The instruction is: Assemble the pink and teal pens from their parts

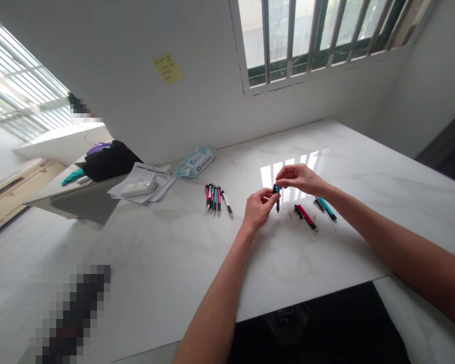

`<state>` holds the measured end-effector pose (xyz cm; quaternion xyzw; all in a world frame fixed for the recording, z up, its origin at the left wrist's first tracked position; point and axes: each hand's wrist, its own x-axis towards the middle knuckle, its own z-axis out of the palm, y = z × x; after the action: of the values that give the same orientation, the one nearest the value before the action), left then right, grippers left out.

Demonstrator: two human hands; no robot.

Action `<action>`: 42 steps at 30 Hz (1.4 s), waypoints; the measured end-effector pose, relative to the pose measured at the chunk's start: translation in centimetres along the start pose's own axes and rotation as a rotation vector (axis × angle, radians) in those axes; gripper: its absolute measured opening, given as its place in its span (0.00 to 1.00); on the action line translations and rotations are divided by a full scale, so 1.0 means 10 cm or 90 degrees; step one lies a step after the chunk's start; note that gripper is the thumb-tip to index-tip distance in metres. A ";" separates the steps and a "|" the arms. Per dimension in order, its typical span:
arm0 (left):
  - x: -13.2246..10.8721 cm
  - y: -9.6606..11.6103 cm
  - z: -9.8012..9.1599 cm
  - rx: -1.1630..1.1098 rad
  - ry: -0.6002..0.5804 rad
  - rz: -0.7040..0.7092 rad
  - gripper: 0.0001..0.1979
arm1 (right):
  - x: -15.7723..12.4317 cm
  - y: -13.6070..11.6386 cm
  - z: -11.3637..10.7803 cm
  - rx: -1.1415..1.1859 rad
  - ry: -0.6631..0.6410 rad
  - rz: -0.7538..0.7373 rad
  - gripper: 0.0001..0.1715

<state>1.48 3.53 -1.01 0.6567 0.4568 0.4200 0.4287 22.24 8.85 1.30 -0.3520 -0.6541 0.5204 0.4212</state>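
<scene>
My left hand (257, 208) pinches a black-and-teal pen (277, 206) between thumb and fingers, holding it nearly upright over the white table. At its upper end, the closed fingertips of my right hand (302, 179) meet the pen and partly cover it. Whether it is whole or in parts is hard to make out. Below my right forearm lie red and black pen parts (306, 216) with a thin white refill (309, 230). Farther right are teal and black pen parts (328, 208), with another thin refill (331, 222) beside them.
Several pens (214, 201) lie in a row left of my hands, with a white-and-black pen (226, 204) slightly apart. Behind them sit a wipes packet (197, 163), papers (151, 196) and a white device (138, 188). A yellow note (168, 68) hangs on the wall.
</scene>
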 end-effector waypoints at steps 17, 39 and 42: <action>0.00 0.03 -0.02 0.004 0.013 -0.011 0.18 | -0.01 -0.04 -0.01 -0.050 0.024 -0.043 0.24; 0.02 0.00 -0.03 -0.020 0.042 -0.009 0.20 | 0.02 0.08 -0.51 -0.340 0.064 -0.009 0.16; 0.03 0.00 -0.02 -0.016 0.040 -0.010 0.20 | -0.01 0.19 -0.90 -0.519 0.120 0.092 0.12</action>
<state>1.34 3.82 -0.92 0.6339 0.4700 0.4427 0.4259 30.56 12.66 0.35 -0.5806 -0.7387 0.2127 0.2682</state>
